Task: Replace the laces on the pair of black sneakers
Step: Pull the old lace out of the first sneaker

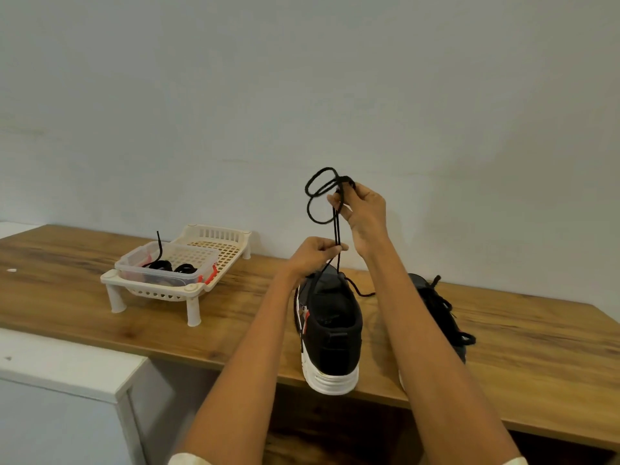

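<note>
Above the near sneaker [330, 327], my right hand [364, 214] pinches the black lace [317, 196] coiled in loops, while my left hand [313, 256] pinches its strands lower down.

Both bare forearms reach forward and upward. The left hand [313, 255] sits lower, fingers curled with thumb and forefinger pinched together. The right hand [364, 209] is raised higher, wrist bent, fingertips [335, 199] pinched and pointing left.

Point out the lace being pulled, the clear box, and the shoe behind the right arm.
lace [336, 226], head view, taut strands between the hands
clear box [174, 263], head view, near wall
far shoe [446, 317], head view, its laced top
</note>
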